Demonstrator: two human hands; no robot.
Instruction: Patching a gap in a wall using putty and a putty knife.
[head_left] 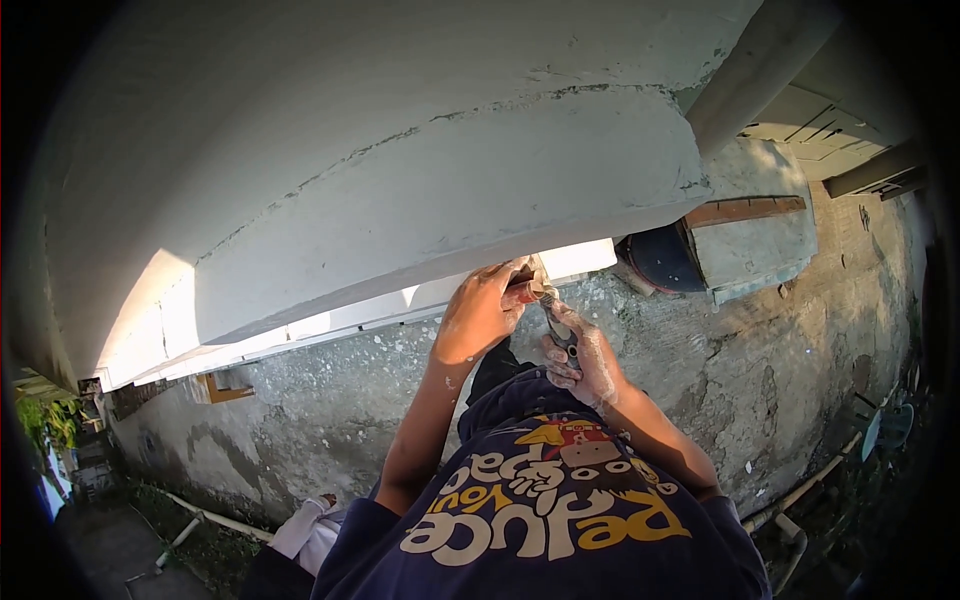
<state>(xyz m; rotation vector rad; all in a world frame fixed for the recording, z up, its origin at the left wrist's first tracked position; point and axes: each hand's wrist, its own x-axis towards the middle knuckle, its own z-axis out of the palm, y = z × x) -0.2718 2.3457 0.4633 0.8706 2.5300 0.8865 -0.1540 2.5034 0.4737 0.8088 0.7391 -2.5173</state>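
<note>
Both my hands meet in front of my body, just below the underside of a white plastered ledge (450,190). My left hand (478,318) is closed on a small reddish-brown piece (524,292) that looks folded or curved; its exact kind is not clear. White dust or paste coats the fingers. My right hand (590,362) grips a dark grey-handled tool (562,332), whose upper end touches or nearly touches the reddish-brown piece. That end is too small and cluttered to name. Pale residue covers the right fingers too.
A rough concrete floor (680,380) spattered with white lies below. At right stands a pale slab-like block (755,250) with a brown edge, beside a dark rounded basin (662,262). Pipes (790,500) run along the floor's near edge. A grey post (760,75) rises at upper right.
</note>
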